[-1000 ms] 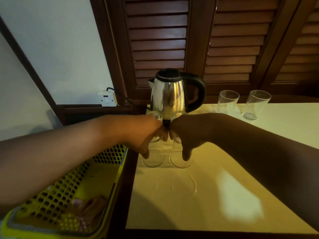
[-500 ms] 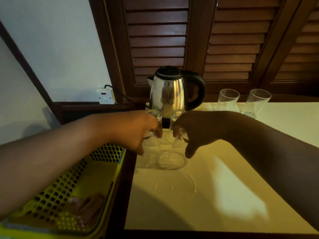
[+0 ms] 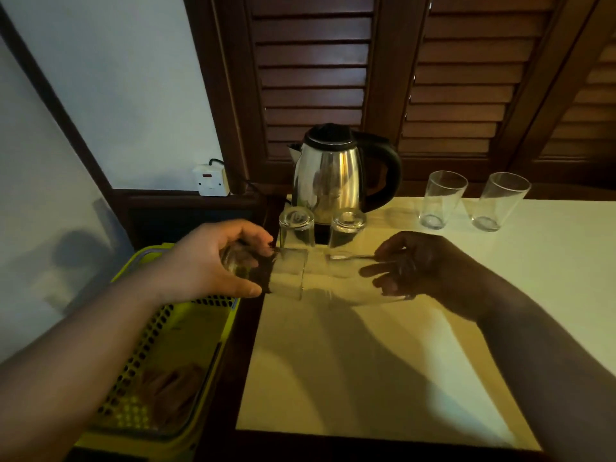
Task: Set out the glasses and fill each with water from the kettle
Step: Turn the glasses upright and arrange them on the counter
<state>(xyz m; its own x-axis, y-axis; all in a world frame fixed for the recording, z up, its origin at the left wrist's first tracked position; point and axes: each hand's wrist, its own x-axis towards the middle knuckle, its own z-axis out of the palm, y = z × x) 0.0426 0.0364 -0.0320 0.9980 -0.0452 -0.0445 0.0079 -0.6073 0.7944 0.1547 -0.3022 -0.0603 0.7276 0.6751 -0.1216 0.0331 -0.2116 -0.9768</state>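
Now, in the head view, we are holding one clear glass in each hand above the pale table top (image 3: 383, 378). Our left hand (image 3: 213, 261) is wrapping its fingers and thumb around the left glass (image 3: 266, 271), which is lying on its side with the open mouth pointing to the right. Our right hand (image 3: 416, 265) is closing around the right glass (image 3: 346, 278), also turned on its side, with its mouth pointing to the left. The two mouths are facing each other and are very near; we cannot tell whether they are touching, because the glass is transparent and a little blurred.

Behind our hands, two more glasses are standing upside down on the table: one inverted glass (image 3: 296, 228) on the left and a second inverted glass (image 3: 346, 228) just beside it. Both are standing directly in front of the steel kettle (image 3: 328, 175), which is sitting on its base at the far left corner of the table with its black handle pointing right. To the right of the kettle, well apart from our hands, two upright glasses are standing side by side: the nearer upright glass (image 3: 441, 200) and the farther upright glass (image 3: 500, 201). Both are looking empty.

To the left of the table, a yellow basket (image 3: 186, 331) is sitting under our left forearm. On the wall, a white socket (image 3: 211, 181) is carrying a black cable.
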